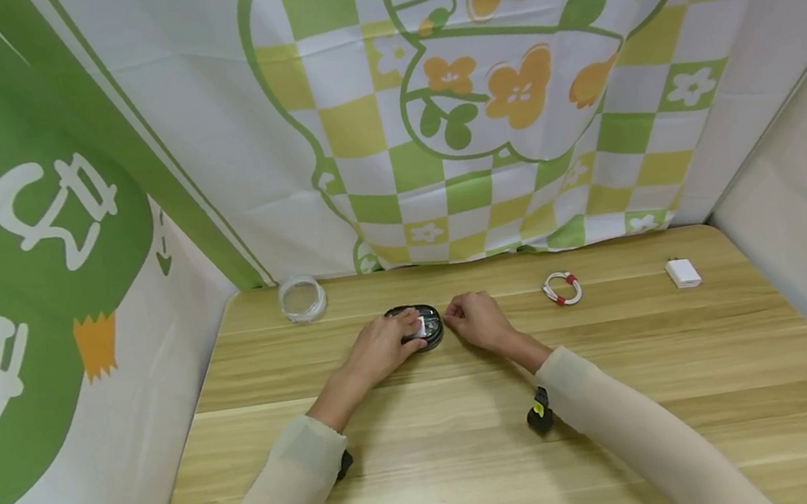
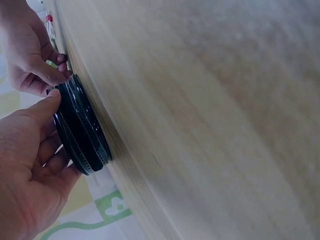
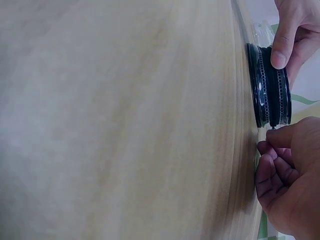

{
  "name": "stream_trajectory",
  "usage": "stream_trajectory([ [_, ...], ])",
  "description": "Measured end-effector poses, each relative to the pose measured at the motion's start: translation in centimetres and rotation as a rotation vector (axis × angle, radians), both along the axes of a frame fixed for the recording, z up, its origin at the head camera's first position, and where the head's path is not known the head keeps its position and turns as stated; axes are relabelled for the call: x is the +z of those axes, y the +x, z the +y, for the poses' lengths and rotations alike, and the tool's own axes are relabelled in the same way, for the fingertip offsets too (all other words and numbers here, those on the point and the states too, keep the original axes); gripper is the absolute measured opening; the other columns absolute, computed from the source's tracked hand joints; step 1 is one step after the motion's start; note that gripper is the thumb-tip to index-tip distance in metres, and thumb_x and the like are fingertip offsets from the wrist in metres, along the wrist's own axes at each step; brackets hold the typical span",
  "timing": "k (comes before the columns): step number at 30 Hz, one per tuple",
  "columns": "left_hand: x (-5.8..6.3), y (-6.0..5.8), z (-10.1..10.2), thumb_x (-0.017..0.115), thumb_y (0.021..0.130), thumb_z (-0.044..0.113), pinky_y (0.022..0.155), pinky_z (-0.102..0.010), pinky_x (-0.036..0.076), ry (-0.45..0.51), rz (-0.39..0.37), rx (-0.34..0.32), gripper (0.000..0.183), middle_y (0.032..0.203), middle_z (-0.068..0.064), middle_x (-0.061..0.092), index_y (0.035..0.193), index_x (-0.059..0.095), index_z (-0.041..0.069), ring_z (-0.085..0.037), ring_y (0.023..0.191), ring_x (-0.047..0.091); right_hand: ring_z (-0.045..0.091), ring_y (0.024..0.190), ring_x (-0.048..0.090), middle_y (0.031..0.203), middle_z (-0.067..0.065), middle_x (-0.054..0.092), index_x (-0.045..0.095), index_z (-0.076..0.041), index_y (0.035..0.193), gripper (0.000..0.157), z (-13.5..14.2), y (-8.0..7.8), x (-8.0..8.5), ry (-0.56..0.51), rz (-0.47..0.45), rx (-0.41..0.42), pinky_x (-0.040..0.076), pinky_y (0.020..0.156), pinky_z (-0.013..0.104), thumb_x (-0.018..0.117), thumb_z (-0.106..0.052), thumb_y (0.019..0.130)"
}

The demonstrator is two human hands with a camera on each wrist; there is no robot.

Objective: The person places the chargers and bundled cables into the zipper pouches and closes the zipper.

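A small black case (image 1: 431, 329), oval and flat with a pale label on top, lies on the wooden table. Two toothed, zip-like rows run along the side of the case (image 3: 265, 85), with a dark band between them. My left hand (image 1: 378, 349) grips it from the left, thumb on the near side and fingers behind. At the case's right end my right hand (image 1: 480, 323) pinches a small metal piece (image 3: 273, 129), perhaps a zip pull, between thumb and forefinger. Its other fingers are curled. What the case holds cannot be made out.
A clear round coil (image 1: 302, 300) lies at the table's back left. To the right are a looped white cable (image 1: 563, 289) with red bands and a white plug adapter (image 1: 682, 273). Printed cloth (image 1: 357, 182) hangs behind the table (image 1: 467, 463), with more cloth at both sides.
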State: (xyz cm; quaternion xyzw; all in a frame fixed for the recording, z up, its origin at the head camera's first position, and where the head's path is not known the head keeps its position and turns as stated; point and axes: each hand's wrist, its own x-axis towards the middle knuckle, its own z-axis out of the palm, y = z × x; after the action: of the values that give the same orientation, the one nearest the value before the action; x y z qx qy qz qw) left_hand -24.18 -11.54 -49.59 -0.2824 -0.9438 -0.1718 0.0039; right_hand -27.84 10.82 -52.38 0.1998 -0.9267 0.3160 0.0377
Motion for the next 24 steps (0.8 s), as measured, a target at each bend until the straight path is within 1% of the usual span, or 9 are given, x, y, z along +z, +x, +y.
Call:
stream_trajectory([
  [5, 0.0, 0.2, 0.0, 0.075, 0.100, 0.026, 0.117, -0.050, 0.046, 0.006, 0.029, 0.001, 0.044, 0.153, -0.016, 0.058, 0.136, 0.070, 0.000, -0.034, 0.146, 0.051, 0.013, 0.070, 0.068, 0.078, 0.003, 0.076, 0.079, -0.005, 0.088, 0.009, 0.3, 0.2, -0.2, -0.016, 0.020, 0.019, 0.058, 0.067, 0.030, 0.076, -0.010, 0.095],
  [8, 0.2, 0.4, 0.2, 0.077, 0.099, 0.023, 0.117, -0.051, 0.047, 0.005, 0.048, 0.017, 0.045, 0.154, -0.016, 0.057, 0.138, 0.069, 0.001, -0.034, 0.148, 0.049, 0.012, 0.068, 0.067, 0.076, 0.002, 0.075, 0.079, -0.005, 0.087, 0.009, 0.5, 0.5, -0.2, -0.030, 0.036, 0.025, 0.057, 0.065, 0.030, 0.076, -0.009, 0.094],
  [11, 0.5, 0.7, 0.4, 0.078, 0.099, 0.021, 0.116, -0.051, 0.047, 0.000, 0.052, 0.056, 0.052, 0.155, -0.018, 0.055, 0.145, 0.063, 0.000, -0.036, 0.149, 0.048, 0.011, 0.067, 0.066, 0.075, 0.002, 0.074, 0.079, -0.005, 0.086, 0.009, 0.6, 0.9, -0.2, -0.048, 0.046, 0.030, 0.057, 0.065, 0.030, 0.076, -0.008, 0.093],
  [13, 0.6, 0.9, 0.5, 0.078, 0.099, 0.020, 0.115, -0.052, 0.048, -0.007, 0.050, 0.094, 0.057, 0.155, -0.020, 0.054, 0.148, 0.058, -0.001, -0.038, 0.148, 0.049, 0.011, 0.067, 0.066, 0.075, 0.002, 0.075, 0.079, -0.005, 0.085, 0.009, 0.7, 1.2, -0.1, -0.057, 0.048, 0.035, 0.057, 0.064, 0.029, 0.076, -0.007, 0.093],
  [16, 0.8, 1.2, 0.7, 0.079, 0.098, 0.021, 0.109, -0.054, 0.053, -0.016, 0.040, 0.160, 0.058, 0.155, -0.022, 0.054, 0.148, 0.059, -0.001, -0.042, 0.143, 0.053, 0.010, 0.068, 0.066, 0.076, 0.002, 0.075, 0.080, -0.005, 0.086, 0.008, 0.7, 1.7, 0.0, -0.063, 0.047, 0.035, 0.058, 0.064, 0.028, 0.076, -0.006, 0.092],
  [19, 0.9, 1.5, 0.9, 0.080, 0.097, 0.025, 0.102, -0.056, 0.057, -0.030, 0.017, 0.204, 0.058, 0.155, -0.022, 0.054, 0.146, 0.062, 0.001, -0.044, 0.139, 0.056, 0.009, 0.068, 0.067, 0.076, 0.001, 0.075, 0.080, -0.006, 0.086, 0.006, 0.6, 2.2, 0.1, -0.059, 0.044, 0.036, 0.058, 0.064, 0.027, 0.077, -0.007, 0.091],
  [24, 0.8, 1.7, 1.1, 0.076, 0.098, 0.042, 0.099, -0.057, 0.059, -0.061, -0.023, 0.218, 0.065, 0.158, -0.020, 0.051, 0.148, 0.061, 0.004, -0.040, 0.143, 0.053, 0.008, 0.068, 0.067, 0.076, 0.000, 0.075, 0.079, -0.007, 0.086, 0.006, 0.3, 3.1, 0.1, -0.058, 0.022, 0.054, 0.058, 0.065, 0.026, 0.078, -0.008, 0.091],
])
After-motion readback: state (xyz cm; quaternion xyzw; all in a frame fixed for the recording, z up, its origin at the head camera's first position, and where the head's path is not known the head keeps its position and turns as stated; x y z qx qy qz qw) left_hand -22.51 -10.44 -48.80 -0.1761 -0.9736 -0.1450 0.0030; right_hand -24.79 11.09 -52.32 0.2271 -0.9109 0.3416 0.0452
